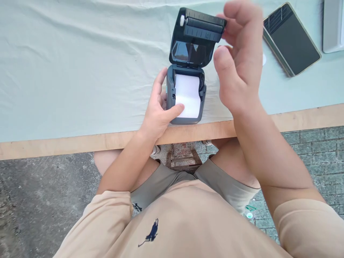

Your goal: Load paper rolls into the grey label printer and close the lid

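A dark portable label printer [186,121] rests near the table's front edge, its hinged lid [174,39] raised away from me. White paper [188,89] fills the compartment and reaches toward the front rim. My left hand [161,104] grips the printer's left side, with the thumb lying on the paper. Beside the lid's upper right corner is my right hand [239,57], its thumb apart from the bent fingers. Some of those fingertips are behind the corner, so whether they press on it is hard to see. A black roller [205,27] shows inside the lid.
A pale cloth [80,71] covers the table, leaving a bare wooden edge [115,139] along the front. To the right lies a smartphone [292,39], and a grey-white object [333,28] is cut off at the far right. Beneath the table stands a small wooden frame [184,167].
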`<state>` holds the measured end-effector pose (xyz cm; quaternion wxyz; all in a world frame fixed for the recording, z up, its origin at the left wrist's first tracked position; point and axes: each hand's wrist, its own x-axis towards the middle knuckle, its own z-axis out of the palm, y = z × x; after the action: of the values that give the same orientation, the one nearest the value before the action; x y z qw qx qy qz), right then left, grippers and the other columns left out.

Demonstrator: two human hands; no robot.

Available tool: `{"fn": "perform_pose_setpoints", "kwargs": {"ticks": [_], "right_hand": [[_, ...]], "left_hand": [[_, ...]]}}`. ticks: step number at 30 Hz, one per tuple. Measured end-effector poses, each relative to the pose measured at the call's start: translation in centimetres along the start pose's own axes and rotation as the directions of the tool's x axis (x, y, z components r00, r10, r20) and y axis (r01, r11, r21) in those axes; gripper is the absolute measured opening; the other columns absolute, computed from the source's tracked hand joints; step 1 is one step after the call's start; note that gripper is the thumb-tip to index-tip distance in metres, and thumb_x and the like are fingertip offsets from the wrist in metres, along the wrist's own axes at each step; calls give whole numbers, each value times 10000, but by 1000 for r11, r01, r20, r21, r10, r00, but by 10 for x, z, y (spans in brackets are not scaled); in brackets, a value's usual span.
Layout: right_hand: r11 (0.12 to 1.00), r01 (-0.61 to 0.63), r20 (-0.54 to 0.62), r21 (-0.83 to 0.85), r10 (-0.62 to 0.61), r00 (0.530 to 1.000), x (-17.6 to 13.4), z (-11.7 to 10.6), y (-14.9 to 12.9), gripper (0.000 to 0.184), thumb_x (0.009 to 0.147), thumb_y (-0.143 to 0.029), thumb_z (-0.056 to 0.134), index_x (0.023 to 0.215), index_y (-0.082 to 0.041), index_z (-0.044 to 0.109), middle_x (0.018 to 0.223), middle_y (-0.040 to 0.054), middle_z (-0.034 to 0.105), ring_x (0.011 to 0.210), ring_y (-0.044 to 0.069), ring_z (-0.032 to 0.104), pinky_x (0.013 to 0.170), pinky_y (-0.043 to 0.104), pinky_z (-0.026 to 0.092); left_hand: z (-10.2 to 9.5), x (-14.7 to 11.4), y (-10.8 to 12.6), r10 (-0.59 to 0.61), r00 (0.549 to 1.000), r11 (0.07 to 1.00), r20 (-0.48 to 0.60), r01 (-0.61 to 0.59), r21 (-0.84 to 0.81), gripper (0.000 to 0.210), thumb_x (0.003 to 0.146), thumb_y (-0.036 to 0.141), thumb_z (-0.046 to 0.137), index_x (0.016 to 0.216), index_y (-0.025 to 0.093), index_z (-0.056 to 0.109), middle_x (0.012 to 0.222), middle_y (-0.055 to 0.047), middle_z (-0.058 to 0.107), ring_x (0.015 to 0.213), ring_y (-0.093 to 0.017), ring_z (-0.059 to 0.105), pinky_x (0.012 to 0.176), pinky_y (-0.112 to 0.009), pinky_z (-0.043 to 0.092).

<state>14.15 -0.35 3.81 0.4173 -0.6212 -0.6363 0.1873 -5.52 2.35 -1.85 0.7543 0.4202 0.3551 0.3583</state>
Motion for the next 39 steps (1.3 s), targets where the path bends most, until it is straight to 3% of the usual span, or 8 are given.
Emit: {"fn": "perform_pose_setpoints", "kwargs": {"ticks": [3,6,11,15,19,23,31,39], "right_hand": [[990,49,-106,130,-35,994,4,8,2,216,1055,-393,450,1212,-304,569,1260,59,671,1166,216,675,1020,362,573],[992,-28,-47,127,34,998,-2,19,8,244,1054,-505,511,1089,-279,596,1158,65,691,1148,218,679,994,356,586],[937,-214,128,276,185,974,-12,27,27,500,949,-658,670,1275,-295,562,1330,72,666,1153,219,702,951,357,610],[858,-343,299,382,237,925,-12,27,39,798,801,-827,745,1350,-294,517,1178,54,731,1001,212,734,806,332,620],[864,-321,303,388,209,930,-10,28,43,864,734,-879,765,1325,-302,512,1097,36,740,944,215,747,734,320,606],[891,-281,289,356,181,940,-8,29,45,856,742,-890,746,1323,-314,495,1055,29,727,910,206,733,716,316,597],[933,-201,319,299,101,943,-11,23,50,838,866,-903,582,1456,-310,535,1218,61,712,1177,249,691,973,387,612],[917,-230,497,325,41,867,-15,6,54,1244,697,-740,879,1676,-299,251,1635,118,506,1497,290,539,1195,422,556]], "left_hand": [[-1,0,0,1,1000,1000,-19,-1,1,1014,711,268,899,1585,339,389,1410,-49,714,1211,-277,752,901,-306,637],[-2,-2,1,-8,1000,1000,-1,8,22,1025,727,285,895,1603,341,366,1287,-53,756,1196,-287,759,916,-328,642],[-3,-4,2,-2,1000,1000,17,1,22,1052,717,361,948,1592,350,363,1337,-69,739,1291,-320,724,961,-345,650],[0,-4,0,19,1000,997,23,-17,-75,890,788,476,913,1518,354,418,1364,-51,719,1365,-321,695,989,-365,661],[5,-2,-1,35,999,982,6,-33,-186,542,968,401,744,1425,343,458,1332,-9,719,1407,-276,676,1031,-417,665],[5,0,-1,49,998,983,-32,-54,-176,492,963,393,757,1396,341,529,1333,-6,725,1492,-270,608,1103,-390,633],[1,8,-4,55,989,988,-136,-74,-137,316,1038,472,632,1330,351,650,1306,9,748,1512,-238,587,1166,-374,598],[1,10,-3,60,985,987,-162,-83,-136,296,1019,447,678,1285,318,694,1195,5,782,1471,-213,622,1174,-334,592]]}}
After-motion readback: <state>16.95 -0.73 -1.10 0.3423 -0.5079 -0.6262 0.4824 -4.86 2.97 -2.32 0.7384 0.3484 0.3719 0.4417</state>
